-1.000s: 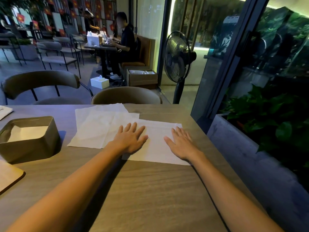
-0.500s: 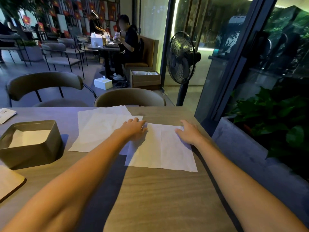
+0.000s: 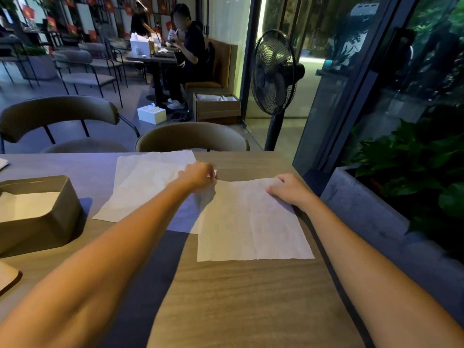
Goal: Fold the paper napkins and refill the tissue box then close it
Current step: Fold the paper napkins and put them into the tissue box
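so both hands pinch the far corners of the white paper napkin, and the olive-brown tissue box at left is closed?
Not closed: head view shows the olive-brown tissue box open, white paper inside; left hand and right hand do hold the white paper napkin at its far corners.

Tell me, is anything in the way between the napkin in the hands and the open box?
Nothing tall. The left hand and right hand grip the napkin at its far edge. Between it and the box only another napkin lies flat on the table, probably easy to pass over.
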Demonstrator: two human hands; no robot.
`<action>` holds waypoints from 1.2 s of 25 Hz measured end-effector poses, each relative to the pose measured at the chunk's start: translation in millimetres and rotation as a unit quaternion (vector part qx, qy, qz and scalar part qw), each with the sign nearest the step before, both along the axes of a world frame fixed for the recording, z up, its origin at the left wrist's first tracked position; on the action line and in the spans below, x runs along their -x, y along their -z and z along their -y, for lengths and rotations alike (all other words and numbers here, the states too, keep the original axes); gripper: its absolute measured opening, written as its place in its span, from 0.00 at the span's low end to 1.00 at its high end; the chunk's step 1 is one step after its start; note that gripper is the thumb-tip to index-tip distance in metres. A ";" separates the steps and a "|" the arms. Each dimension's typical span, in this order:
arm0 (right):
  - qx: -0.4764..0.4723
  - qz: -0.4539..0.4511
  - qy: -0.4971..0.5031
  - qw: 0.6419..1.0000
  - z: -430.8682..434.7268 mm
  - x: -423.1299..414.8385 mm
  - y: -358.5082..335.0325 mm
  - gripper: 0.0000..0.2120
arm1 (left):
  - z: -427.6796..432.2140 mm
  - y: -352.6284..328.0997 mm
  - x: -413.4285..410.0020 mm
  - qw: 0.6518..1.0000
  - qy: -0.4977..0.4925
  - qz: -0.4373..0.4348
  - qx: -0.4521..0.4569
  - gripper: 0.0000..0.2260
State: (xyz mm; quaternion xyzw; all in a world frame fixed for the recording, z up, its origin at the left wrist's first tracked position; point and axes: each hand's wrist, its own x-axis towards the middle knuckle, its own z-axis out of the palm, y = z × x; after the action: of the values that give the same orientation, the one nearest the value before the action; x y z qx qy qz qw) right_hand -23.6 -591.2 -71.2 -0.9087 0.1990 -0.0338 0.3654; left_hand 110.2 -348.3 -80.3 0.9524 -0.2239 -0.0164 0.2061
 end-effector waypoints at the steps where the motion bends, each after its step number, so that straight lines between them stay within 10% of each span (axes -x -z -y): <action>1: -0.008 0.014 0.006 1.000 0.5 2.9 -0.3 0.10 | -3.0 -0.7 2.0 0.999 0.014 0.003 0.033 0.06; 13: -0.066 0.150 -0.091 0.982 -3.2 74.8 -38.9 0.04 | -40.9 -46.9 74.5 0.946 0.157 0.000 0.282 0.05; 22: -0.030 -0.039 -0.233 0.971 -2.8 124.8 -42.7 0.06 | -72.8 -30.1 128.4 0.959 0.228 -0.044 0.161 0.09; 26: -0.080 0.017 -0.175 0.981 -15.3 125.2 -37.1 0.25 | -73.1 -30.6 136.6 0.960 0.202 -0.027 0.191 0.18; 30: 0.035 0.072 -0.151 0.985 -38.9 112.6 -20.9 0.13 | -45.1 -25.7 143.4 0.969 0.177 0.043 0.167 0.16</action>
State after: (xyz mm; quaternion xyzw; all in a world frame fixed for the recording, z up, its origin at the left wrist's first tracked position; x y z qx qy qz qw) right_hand -136.2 -552.3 -50.3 -0.9356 0.0310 -0.0506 0.3479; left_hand -33.3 -303.2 -54.6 0.8495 -0.3971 0.0262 0.3465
